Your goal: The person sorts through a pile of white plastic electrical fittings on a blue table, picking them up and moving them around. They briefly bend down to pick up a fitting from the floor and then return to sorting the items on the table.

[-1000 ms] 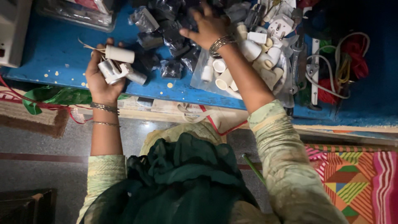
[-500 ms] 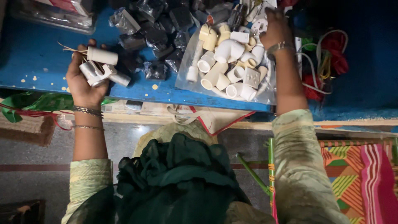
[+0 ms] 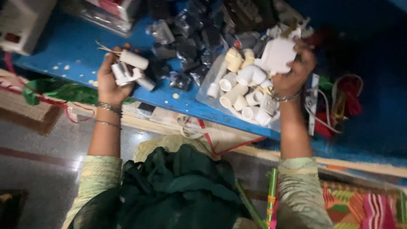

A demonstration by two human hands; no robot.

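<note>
The left hand point(image 3: 111, 80) is curled shut around a small bunch of white parts point(image 3: 127, 70): one short white tube lies across the top of the fingers, and a few smaller white pieces are bunched below it against the palm, with thin pale wires sticking out past the thumb side. That hand is held above the near part of the blue tabletop point(image 3: 63, 46), its wrist wearing two thin metal bangles point(image 3: 108, 114). The right hand point(image 3: 292, 74) is closed over a larger white plastic piece point(image 3: 277, 55), gripping it from below with the fingers wrapped round its far side; it is lifted just above a heap of white pipe fittings point(image 3: 241, 93), short elbows and round sleeves that lie on a clear plastic sheet near the table's front edge. A metal bracelet point(image 3: 285, 98) sits on this wrist. Between the two hands, farther back on the table, lies a spread of dark parts in small clear bags point(image 3: 190, 38). To the right of the fittings are red and white wires point(image 3: 343, 101) in a loose tangle, blurred. A pale box point(image 3: 21, 21) stands at the far left corner of the table, and a green ribbon point(image 3: 63, 91) hangs along the front edge below the left hand. Both sleeves are pale green, with dark green cloth point(image 3: 178, 191) between them at the bottom.
</note>
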